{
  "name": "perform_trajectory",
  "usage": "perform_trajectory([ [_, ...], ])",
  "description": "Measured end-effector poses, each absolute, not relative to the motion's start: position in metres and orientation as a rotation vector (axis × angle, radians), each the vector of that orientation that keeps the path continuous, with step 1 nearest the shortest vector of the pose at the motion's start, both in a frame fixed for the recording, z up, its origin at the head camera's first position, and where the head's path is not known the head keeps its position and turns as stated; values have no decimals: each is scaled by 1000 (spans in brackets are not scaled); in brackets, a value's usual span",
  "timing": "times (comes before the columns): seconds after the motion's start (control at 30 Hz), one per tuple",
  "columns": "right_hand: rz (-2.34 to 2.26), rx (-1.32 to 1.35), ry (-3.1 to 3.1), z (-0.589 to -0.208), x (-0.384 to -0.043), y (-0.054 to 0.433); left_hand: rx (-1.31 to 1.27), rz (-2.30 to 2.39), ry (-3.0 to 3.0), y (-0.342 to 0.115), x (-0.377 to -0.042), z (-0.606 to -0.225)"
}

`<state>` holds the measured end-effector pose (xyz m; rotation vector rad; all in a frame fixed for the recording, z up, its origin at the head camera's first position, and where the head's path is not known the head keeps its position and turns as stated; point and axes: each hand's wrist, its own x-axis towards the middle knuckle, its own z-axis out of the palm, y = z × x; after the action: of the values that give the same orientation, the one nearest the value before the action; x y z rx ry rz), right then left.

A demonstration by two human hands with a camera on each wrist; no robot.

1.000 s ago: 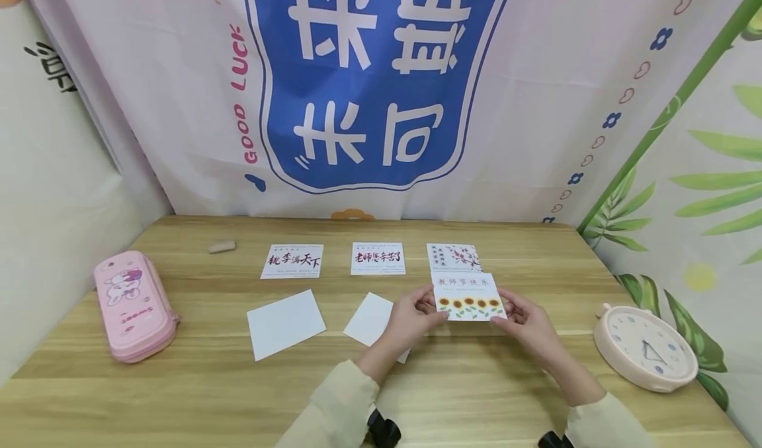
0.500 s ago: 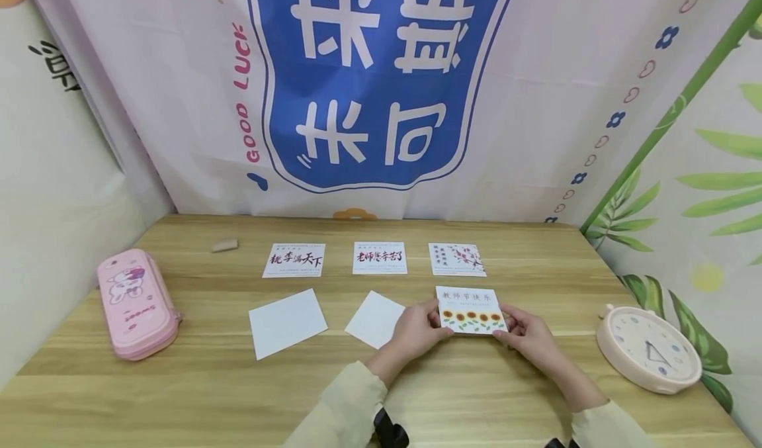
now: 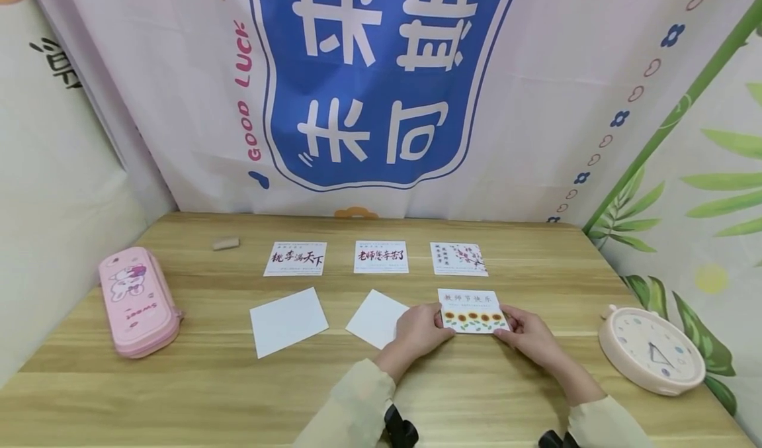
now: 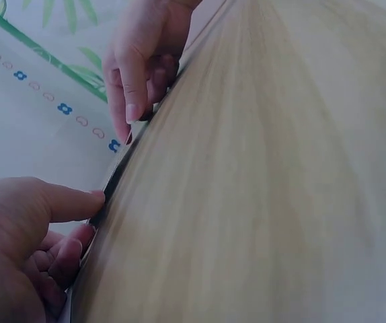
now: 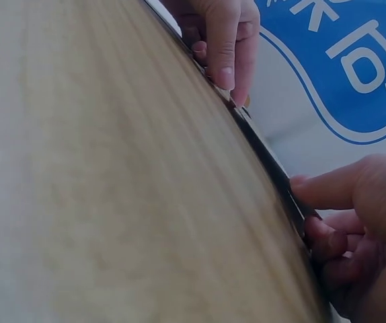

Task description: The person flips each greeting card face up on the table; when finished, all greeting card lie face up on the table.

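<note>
Both hands pinch a sunflower greeting card [image 3: 470, 310] low over the right-centre of the table. My left hand [image 3: 419, 331] grips its left edge, thumb at the lower left corner; my right hand [image 3: 530, 337] has the right edge in the same way. In the wrist views the card shows nearly edge-on as a thin line close to the wood, so whether it touches the table I cannot tell. Behind it lies a blossom-printed card [image 3: 459, 259]. A blank white card [image 3: 376, 319] lies partly under or behind the left hand.
Two cards with red lettering, the left [image 3: 295, 259] and the middle [image 3: 381, 257], lie in the back row. Another blank card [image 3: 288, 321] lies left of centre. A pink pencil case [image 3: 138, 302] stands left, near an eraser-like block [image 3: 226, 243]. A round clock [image 3: 651, 350] is at right.
Both hands have brought the sunflower card down and toward me, away from the blossom-printed card it overlapped in view. In the last half second it has barely moved.
</note>
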<state>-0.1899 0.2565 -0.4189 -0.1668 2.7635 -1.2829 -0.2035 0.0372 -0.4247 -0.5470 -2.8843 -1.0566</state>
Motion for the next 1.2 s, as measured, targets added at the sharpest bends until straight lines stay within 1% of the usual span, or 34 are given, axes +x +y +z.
perform_trajectory([
  [0.27, -1090, -238, 2862, -417, -192, 258, -541, -1017, -2877, 39, -203, -426],
  [0.47, -1032, -197, 2876, -417, -191, 257, -541, -1005, -2886, 41, -202, -425],
  [0.93, -1096, -171, 2851, -418, -192, 259, -550, -1024, -2873, 40, -203, -425],
  [1.2, -1283, -69, 2685, -414, -194, 261, -496, -1165, -2877, 38, -203, -421],
])
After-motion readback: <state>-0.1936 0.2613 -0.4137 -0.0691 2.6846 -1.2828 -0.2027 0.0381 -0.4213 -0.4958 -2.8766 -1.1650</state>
